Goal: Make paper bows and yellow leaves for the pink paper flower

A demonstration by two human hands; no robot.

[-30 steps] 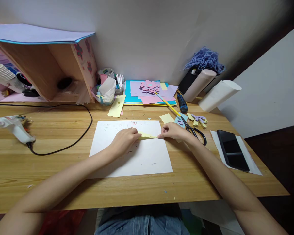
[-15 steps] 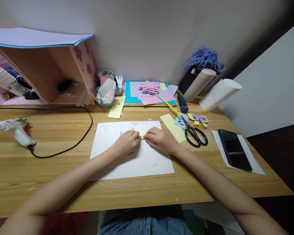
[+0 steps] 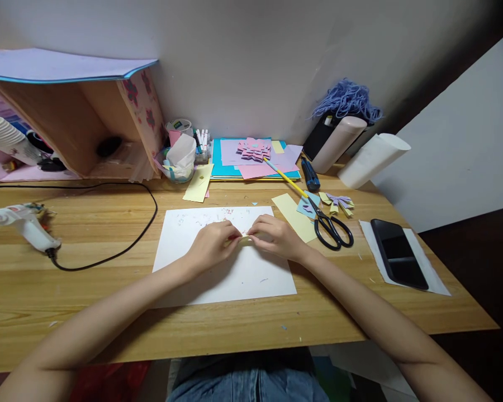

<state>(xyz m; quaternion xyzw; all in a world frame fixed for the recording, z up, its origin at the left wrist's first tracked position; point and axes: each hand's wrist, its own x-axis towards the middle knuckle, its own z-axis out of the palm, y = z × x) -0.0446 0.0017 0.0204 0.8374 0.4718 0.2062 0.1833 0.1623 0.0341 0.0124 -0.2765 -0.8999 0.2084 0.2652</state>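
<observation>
My left hand (image 3: 213, 245) and my right hand (image 3: 276, 237) meet fingertip to fingertip over a white sheet of paper (image 3: 251, 273) on the wooden desk (image 3: 109, 312). Both pinch a small folded strip of pale yellow paper (image 3: 245, 240), most of it hidden by the fingers. A larger yellow paper strip (image 3: 294, 216) lies just right of my right hand. Black-handled scissors (image 3: 331, 229) rest beyond it.
A white glue gun (image 3: 25, 223) with a black cord (image 3: 142, 229) lies at the left. Coloured paper sheets (image 3: 243, 162), a yellow pencil (image 3: 287, 178), markers and a cup sit at the back. A black phone (image 3: 398, 254) lies on white paper at right. A wooden box (image 3: 71, 123) stands back left.
My right hand slid left along the yellow strip from its far end until it met my left hand. The strip now looks folded short between the fingertips.
</observation>
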